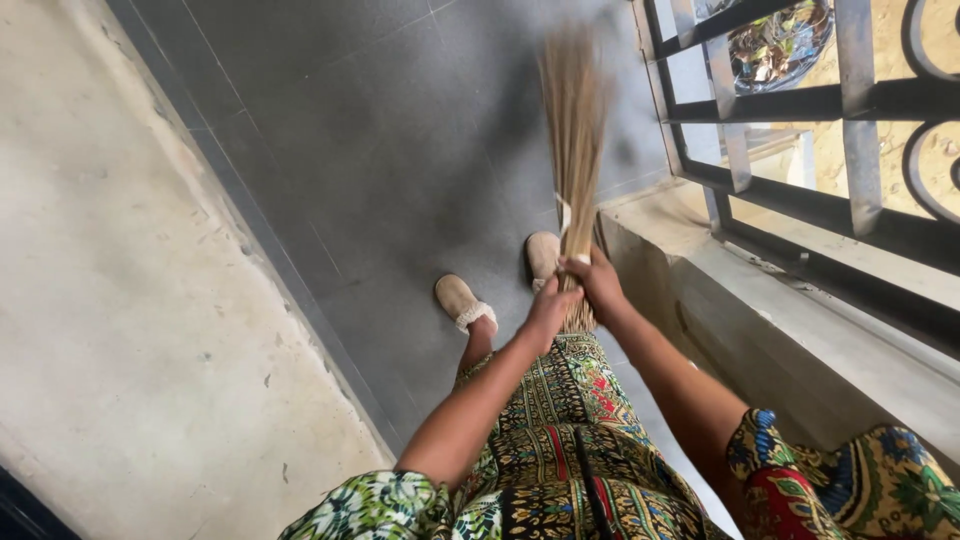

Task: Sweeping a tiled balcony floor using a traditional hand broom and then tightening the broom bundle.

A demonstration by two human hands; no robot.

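Packages: none can be made out with certainty.
Possible wrappers: behind the metal railing [800, 100], at the top right, a round dark container [780, 40] holds crumpled, shiny scraps in mixed colours; whether any is a package cannot be told.
Labels: none visible.
Signs: none visible on the wall [120, 300] or along the floor [400, 150].
Screens: none visible.

One broom [574, 130] stands at twelve o'clock, two hands, left hand [549, 312] and right hand [598, 282], grip it, and two slippers [462, 301] sit at center.
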